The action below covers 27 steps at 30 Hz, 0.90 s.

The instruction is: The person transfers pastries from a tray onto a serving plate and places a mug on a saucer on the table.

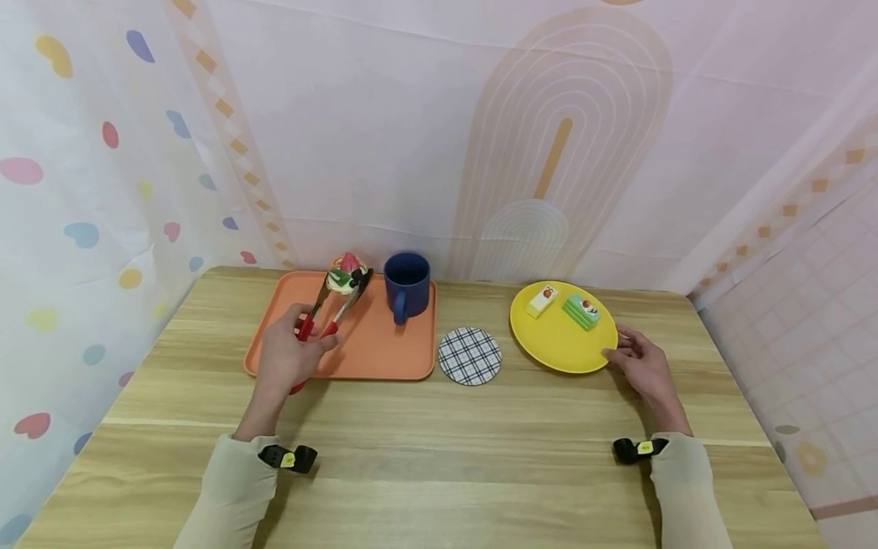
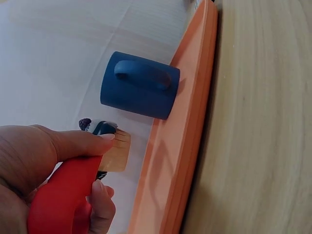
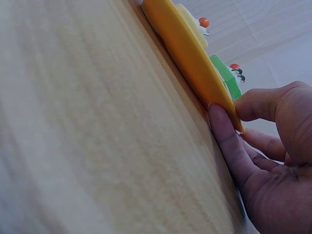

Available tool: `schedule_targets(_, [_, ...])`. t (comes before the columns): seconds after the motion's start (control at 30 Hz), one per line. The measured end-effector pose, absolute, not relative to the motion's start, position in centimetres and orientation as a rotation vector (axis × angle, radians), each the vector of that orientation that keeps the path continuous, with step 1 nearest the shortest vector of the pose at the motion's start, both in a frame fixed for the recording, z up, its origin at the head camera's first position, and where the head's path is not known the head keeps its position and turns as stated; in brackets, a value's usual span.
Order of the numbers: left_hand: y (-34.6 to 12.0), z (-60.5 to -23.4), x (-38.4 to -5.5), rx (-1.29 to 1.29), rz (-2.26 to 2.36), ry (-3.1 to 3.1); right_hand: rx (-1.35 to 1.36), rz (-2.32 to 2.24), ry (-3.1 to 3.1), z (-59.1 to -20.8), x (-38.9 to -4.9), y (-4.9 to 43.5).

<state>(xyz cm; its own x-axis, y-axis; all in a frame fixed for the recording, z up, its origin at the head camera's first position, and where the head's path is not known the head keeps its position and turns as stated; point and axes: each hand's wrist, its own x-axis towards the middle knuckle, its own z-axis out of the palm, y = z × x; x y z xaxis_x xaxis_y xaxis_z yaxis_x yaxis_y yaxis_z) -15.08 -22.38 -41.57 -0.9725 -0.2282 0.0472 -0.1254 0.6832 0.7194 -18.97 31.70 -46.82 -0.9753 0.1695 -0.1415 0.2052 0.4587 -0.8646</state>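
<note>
My left hand (image 1: 284,357) grips red-handled tongs (image 2: 66,195). Between the tong tips is a small fruit tart (image 1: 343,277) with a tan ridged base, cream, a strawberry and dark berries, held up over the back of the orange tray (image 1: 384,358). A dark blue mug (image 1: 408,284) stands on that tray, to the right of the tart, its handle toward me. On the right, my right hand (image 1: 643,367) pinches the rim of a yellow plate (image 1: 559,347). Two cake pieces lie on it: a pale yellow slice (image 1: 542,301) and a green layered one (image 1: 581,312).
A round checked coaster (image 1: 469,356) lies on the wooden table (image 1: 453,457) between tray and plate. Patterned curtains (image 1: 384,152) hang right behind the table and along both sides.
</note>
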Motion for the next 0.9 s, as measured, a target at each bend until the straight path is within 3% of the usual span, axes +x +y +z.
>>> schedule_targets(0.9, [-21.6,-39.6,-14.0,0.237,-1.148,-2.699,0.338,-1.608,2.648,-47.1,-19.2,31.8])
